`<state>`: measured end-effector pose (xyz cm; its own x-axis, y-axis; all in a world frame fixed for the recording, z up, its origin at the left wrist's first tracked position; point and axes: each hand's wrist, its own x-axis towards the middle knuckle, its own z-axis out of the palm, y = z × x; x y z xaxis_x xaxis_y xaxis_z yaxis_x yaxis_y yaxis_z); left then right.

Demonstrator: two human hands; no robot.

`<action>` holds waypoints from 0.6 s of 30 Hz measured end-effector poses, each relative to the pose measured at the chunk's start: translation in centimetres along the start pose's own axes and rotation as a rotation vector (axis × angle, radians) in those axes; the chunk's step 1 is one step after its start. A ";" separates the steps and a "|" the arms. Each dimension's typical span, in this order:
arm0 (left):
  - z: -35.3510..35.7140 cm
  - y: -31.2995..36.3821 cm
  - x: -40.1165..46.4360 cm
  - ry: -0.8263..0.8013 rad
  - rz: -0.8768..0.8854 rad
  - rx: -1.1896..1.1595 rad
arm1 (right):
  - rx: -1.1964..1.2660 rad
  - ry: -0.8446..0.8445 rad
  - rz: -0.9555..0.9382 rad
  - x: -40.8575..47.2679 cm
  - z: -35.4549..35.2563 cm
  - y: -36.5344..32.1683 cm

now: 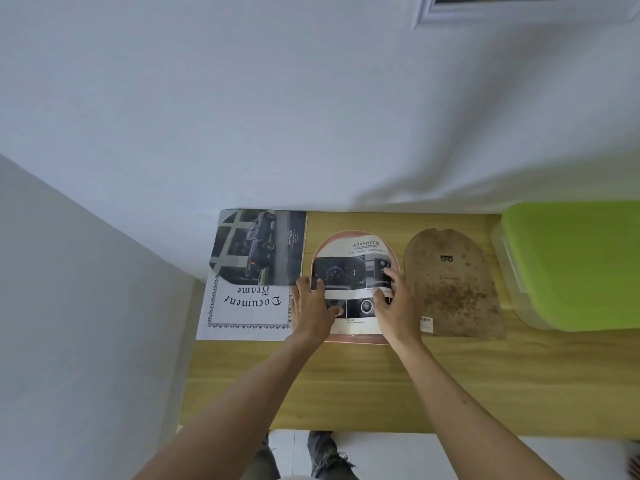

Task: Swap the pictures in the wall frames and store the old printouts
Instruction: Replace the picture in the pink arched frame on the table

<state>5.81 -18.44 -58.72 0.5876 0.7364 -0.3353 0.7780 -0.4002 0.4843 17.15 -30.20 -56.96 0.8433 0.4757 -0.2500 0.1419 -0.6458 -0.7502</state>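
Note:
An arched picture frame lies flat on the wooden table, with an arch-cut printout showing a car dashboard laid in it. My left hand presses on the printout's left side with its fingers spread. My right hand presses flat on its right side. To the right lies the brown, stained arched backing board. On the left, a car brochure page with an arch cut out rests over a white "Document Frame" sheet.
A box with a lime-green lid stands at the table's right end. The white wall rises behind the table, and a white wall frame hangs at the top right. Pale floor and my legs show below the table's front edge.

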 end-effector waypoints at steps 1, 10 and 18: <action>-0.1 -0.1 -0.1 -0.005 0.007 -0.001 | 0.074 0.016 0.044 0.2 -0.2 -0.1; -1.9 -0.3 -1.0 -0.037 0.040 -0.005 | 0.461 -0.144 0.451 1.4 -4.0 -0.5; -4.7 0.4 -2.8 0.019 0.008 -0.508 | 0.658 -0.271 0.455 -0.8 -7.1 -0.5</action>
<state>3.46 -18.08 -53.84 0.5855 0.7459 -0.3173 0.5641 -0.0938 0.8204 20.11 -34.49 -52.06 0.5798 0.4340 -0.6896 -0.5832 -0.3700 -0.7232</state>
